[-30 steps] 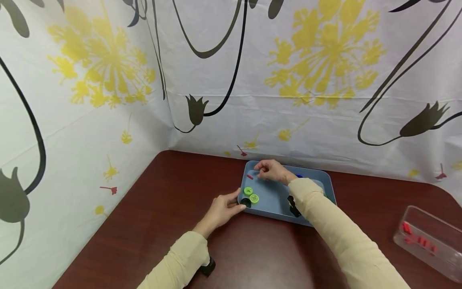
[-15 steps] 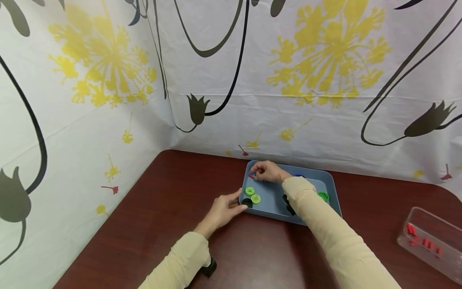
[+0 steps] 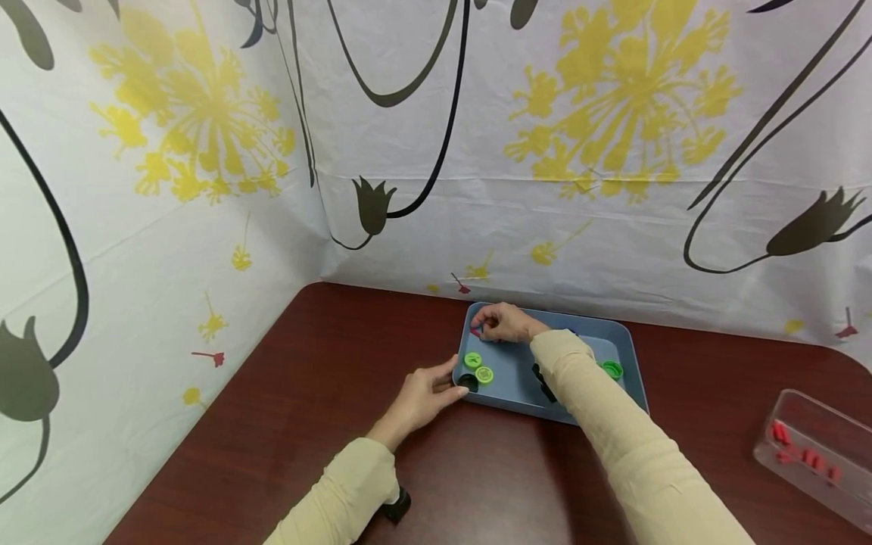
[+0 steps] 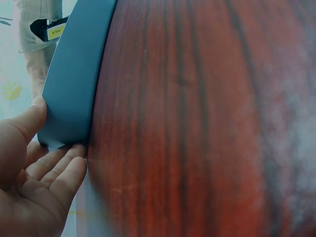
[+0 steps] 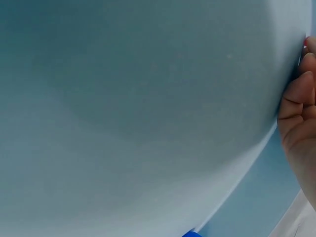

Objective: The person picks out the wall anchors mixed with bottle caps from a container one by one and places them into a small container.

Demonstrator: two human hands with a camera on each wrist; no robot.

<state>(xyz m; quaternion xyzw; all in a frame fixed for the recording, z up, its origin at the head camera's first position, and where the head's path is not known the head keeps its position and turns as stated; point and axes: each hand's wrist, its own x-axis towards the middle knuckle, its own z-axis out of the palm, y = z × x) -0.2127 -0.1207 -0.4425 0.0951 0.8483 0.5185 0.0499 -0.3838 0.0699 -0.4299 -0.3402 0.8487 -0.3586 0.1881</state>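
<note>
A blue-grey tray [image 3: 514, 378] lies on the dark red-brown table. My left hand [image 3: 422, 400] grips its near left corner; in the left wrist view the thumb lies along the tray's wall [image 4: 74, 74] and the fingers reach around the corner. Over the tray's far left corner my right hand [image 3: 507, 324] pinches a small red stick [image 3: 475, 331], mostly covered by the fingertips. Only a speck of red shows beside the right hand [image 5: 298, 108] in the right wrist view. Two light green discs [image 3: 473, 361] and a black round piece [image 3: 468, 384] lie near my left hand.
A green ring-shaped piece [image 3: 612, 370] sits on the tray's right side, partly behind the right sleeve. A blue piece [image 5: 191, 234] shows by the tray's far wall. On the right stands a clear plastic box [image 3: 793, 401] with several red pieces [image 3: 811, 459]. Patterned cloth hangs behind the table.
My right hand has moved slightly left and down to the red stick and taken it between the fingertips. The left hand has stayed on the tray's corner.
</note>
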